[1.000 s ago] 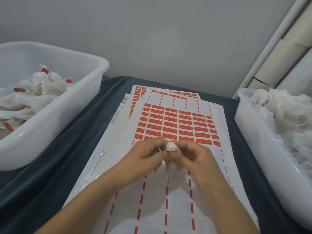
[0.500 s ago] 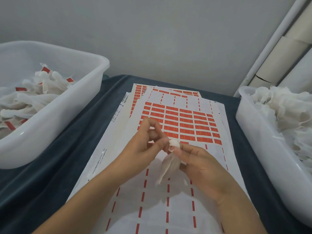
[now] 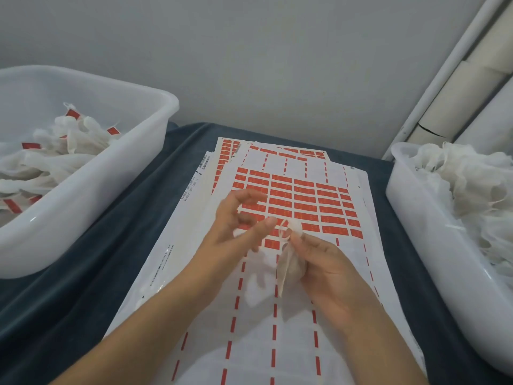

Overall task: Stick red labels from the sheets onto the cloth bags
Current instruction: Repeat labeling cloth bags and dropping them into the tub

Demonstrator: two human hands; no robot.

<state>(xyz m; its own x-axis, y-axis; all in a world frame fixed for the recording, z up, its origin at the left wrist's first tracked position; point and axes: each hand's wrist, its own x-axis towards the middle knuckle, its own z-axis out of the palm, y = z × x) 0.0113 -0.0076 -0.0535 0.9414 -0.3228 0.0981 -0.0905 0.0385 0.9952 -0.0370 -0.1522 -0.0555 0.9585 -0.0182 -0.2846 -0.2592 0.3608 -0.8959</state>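
Note:
A small white cloth bag point(image 3: 291, 266) hangs from my right hand point(image 3: 323, 269), which grips it near its drawstring top above the label sheets. My left hand point(image 3: 236, 226) hovers just left of the bag with fingers spread and loosely bent, holding nothing; its thumb tip is near the bag's strings. The top label sheet point(image 3: 277, 315) lies under both hands, with rows of red labels point(image 3: 305, 201) on its far half and only red dashes on its near half.
A white tub point(image 3: 91, 195) at the left holds cloth bags with red labels on them. Another white tub point(image 3: 433, 245) at the right is heaped with plain white cloth bags. A dark blue cloth point(image 3: 83, 287) covers the table. Pale tubes lean in the far right corner.
My left hand has let go of the bag and opened, lifting toward the red labels. My right hand now holds the bag alone, and the bag hangs lower.

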